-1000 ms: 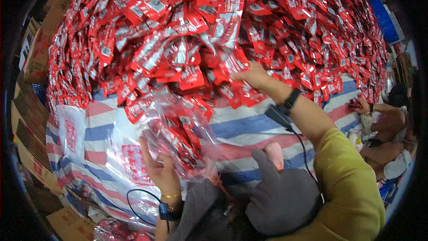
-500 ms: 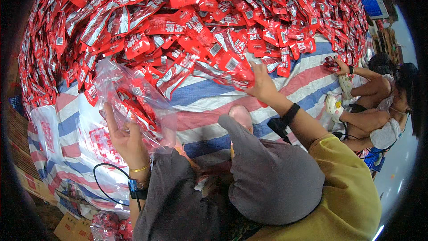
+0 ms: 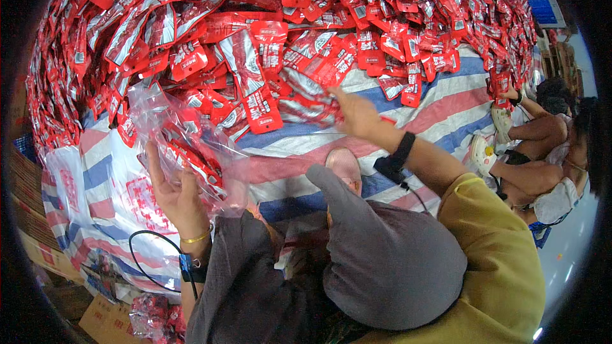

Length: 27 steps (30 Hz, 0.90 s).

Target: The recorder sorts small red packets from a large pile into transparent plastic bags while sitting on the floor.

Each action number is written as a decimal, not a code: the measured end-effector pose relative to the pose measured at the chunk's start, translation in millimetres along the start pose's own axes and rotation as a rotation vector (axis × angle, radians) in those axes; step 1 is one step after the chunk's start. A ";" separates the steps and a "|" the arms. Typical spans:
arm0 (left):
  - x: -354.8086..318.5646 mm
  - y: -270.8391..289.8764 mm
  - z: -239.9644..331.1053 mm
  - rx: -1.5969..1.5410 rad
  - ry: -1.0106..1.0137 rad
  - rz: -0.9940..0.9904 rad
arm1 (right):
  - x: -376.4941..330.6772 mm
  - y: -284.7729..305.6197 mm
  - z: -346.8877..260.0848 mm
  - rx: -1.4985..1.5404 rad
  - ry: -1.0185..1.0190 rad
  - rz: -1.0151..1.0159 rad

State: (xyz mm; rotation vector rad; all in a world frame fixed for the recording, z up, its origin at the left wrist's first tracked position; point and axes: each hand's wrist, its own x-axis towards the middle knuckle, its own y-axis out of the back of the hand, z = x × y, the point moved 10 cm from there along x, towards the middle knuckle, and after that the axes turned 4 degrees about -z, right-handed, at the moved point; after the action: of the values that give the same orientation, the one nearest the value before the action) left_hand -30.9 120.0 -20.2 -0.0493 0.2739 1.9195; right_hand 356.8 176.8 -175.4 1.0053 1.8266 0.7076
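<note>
My left hand [image 3: 178, 196], its index finger stretched up, grips the edge of a clear plastic bag [image 3: 233, 169]. Several red packets [image 3: 196, 160] lie inside the bag. To the right, my right hand [image 3: 362, 116] is closed around a few red-and-silver packets [image 3: 309, 103], smeared by motion, at the near edge of a big heap of the same packets [image 3: 191, 19]. One loose packet [image 3: 245, 67] lies between the bag and my right hand, its red end toward me.
Under everything spreads a striped red, white and blue sheet [image 3: 299, 153]. White bags with red print [image 3: 145, 197] lie at the left. A co-worker's hand [image 3: 512, 93] touches packets at the far right. Cardboard boxes [image 3: 105, 322] stand at the lower left.
My right hand has moved left with its packets, closer to the bag. My left hand stays nearly in place on the bag. The co-worker's hand has moved to the heap's edge.
</note>
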 end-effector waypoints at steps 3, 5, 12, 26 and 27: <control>0.3 -5.9 2.7 -0.007 -0.018 0.012 | 27.7 33.4 18.3 -0.319 0.216 0.119; -1.4 -6.5 2.9 -0.013 -0.011 -0.003 | 35.3 58.2 7.2 -0.425 0.338 0.221; -0.3 1.5 -2.8 -0.053 0.013 -0.024 | 60.6 49.2 -25.3 -0.578 0.323 -0.081; -1.7 41.7 -11.6 -0.073 -0.056 0.061 | -32.0 44.3 -16.5 -0.166 -0.077 0.044; -1.4 41.7 -10.9 -0.077 -0.056 0.064 | -32.0 55.1 -33.7 -0.048 0.012 0.075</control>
State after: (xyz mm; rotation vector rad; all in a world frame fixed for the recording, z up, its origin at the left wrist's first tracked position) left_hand -70.1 102.5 -23.6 -0.0377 0.1657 1.9912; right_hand 353.6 175.2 -103.5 1.0450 1.7813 0.8007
